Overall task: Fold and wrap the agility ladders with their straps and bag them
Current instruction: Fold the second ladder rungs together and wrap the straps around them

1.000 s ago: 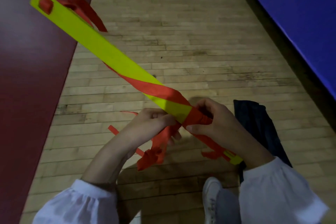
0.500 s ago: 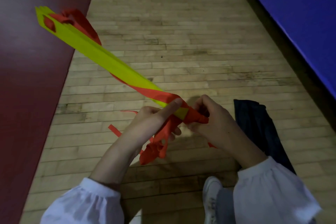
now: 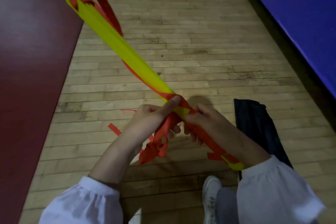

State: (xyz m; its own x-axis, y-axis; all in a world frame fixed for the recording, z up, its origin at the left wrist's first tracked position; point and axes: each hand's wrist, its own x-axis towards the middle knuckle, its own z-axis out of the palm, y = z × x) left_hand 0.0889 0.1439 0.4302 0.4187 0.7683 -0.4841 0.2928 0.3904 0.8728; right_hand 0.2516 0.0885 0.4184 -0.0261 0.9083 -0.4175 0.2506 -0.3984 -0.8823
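Open wooden floor (image 3: 200, 32) from 11 to 1 o'clock, hemmed by a maroon surface (image 3: 32, 51) at 9 o'clock and a blue mat (image 3: 300, 14) at 2 o'clock. Held above the floor at centre: one folded agility ladder (image 3: 116, 42), slanting from 11 o'clock down to 5 o'clock, far end fanned and free, near end just beside the right sleeve. Wound round its lower part: red strap (image 3: 184, 102). Left hand (image 3: 151, 116) at 7 o'clock of the wrap, forefinger straight and pressing the strap onto the yellow rungs, other fingers curled round a loose red bunch hanging below. Right hand (image 3: 209, 120) at 5 o'clock of the wrap, thumb and fingers closed round the bound bundle. Counted: one ladder bundle, rungs too tightly stacked to number; one dark bag (image 3: 254, 125) flat on the floor at 4 o'clock, apart from both hands; one white shoe (image 3: 211, 192) at 6 o'clock
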